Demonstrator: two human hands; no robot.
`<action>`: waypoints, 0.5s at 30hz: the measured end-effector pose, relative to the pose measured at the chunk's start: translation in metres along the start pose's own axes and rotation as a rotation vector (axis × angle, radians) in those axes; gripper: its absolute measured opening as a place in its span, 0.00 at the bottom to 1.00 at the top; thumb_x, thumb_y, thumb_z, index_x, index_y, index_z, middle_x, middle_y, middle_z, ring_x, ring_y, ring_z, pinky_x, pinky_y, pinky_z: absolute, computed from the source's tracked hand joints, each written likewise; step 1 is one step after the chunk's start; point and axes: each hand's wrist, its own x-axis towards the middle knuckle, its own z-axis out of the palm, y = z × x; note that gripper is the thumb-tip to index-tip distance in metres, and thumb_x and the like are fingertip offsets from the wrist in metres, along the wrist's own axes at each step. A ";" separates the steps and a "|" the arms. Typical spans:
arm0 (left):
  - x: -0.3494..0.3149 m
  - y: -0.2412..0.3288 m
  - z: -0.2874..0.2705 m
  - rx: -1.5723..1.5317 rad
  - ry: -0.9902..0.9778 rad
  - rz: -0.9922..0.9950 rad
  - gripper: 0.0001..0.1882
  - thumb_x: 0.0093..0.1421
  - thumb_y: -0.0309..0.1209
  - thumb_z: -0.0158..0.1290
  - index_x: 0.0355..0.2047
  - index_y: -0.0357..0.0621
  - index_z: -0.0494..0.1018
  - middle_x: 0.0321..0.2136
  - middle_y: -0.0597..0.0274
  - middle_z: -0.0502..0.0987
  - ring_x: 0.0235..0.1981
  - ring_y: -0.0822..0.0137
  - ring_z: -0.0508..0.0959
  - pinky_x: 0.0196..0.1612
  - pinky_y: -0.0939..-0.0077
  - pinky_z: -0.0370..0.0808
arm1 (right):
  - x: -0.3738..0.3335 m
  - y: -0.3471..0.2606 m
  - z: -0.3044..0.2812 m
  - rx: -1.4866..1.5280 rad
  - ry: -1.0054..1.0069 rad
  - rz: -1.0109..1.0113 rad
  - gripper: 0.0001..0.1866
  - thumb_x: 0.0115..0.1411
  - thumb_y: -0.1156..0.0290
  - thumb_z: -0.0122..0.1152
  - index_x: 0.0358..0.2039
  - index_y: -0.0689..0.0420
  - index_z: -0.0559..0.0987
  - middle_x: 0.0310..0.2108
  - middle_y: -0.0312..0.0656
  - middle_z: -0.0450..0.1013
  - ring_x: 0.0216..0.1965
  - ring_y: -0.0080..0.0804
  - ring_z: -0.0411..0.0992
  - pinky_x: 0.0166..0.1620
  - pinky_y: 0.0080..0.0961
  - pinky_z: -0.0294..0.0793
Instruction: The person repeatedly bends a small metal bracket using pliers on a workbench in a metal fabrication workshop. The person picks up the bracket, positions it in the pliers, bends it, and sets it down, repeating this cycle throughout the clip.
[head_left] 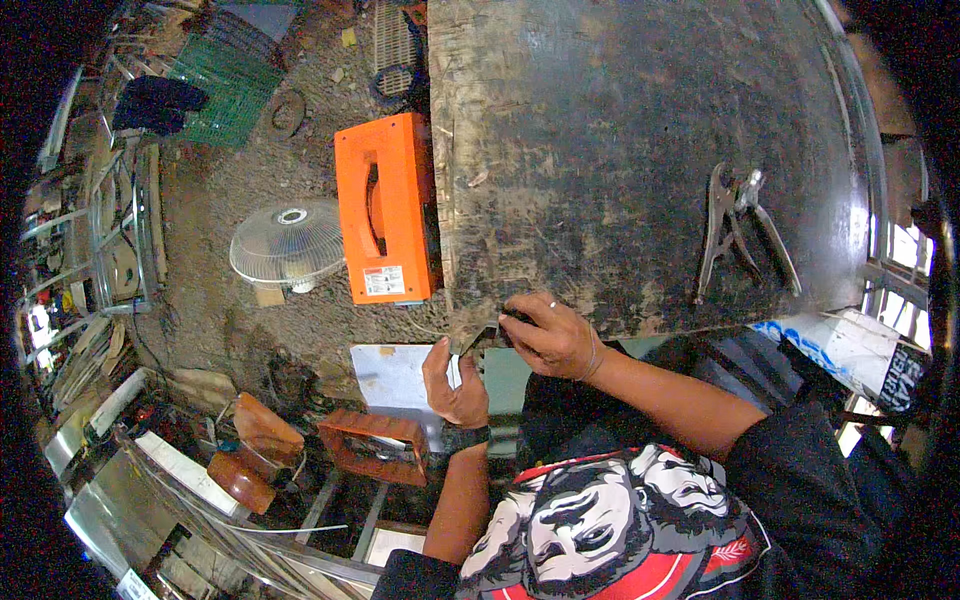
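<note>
Evidently left hand (460,398): pinching a small dark strip (487,334) by the tabletop's (600,190) near-left corner
Right hand (556,338): also gripping it — presumably for steadiness
Locking pliers (714,225): lying on the tabletop — probably for reach

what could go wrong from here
The small thin piece between the left hand and right hand could slip past the corner of the table. Its edges, if sharp, might nick those bare hands. The pliers lie toward the table's near side, so the right forearm could bump them.

Room over tabletop (600,150) beyond hands (560,340), pliers (714,220) rightward, orange case (402,200) leftward
</note>
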 end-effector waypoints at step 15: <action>0.011 0.014 0.005 -0.062 0.050 0.061 0.18 0.52 0.21 0.68 0.43 0.38 0.80 0.47 0.51 0.81 0.49 0.50 0.80 0.54 0.58 0.76 | 0.009 -0.008 0.000 -0.001 0.091 0.174 0.19 0.52 0.77 0.72 0.46 0.59 0.82 0.51 0.51 0.72 0.51 0.51 0.72 0.51 0.39 0.76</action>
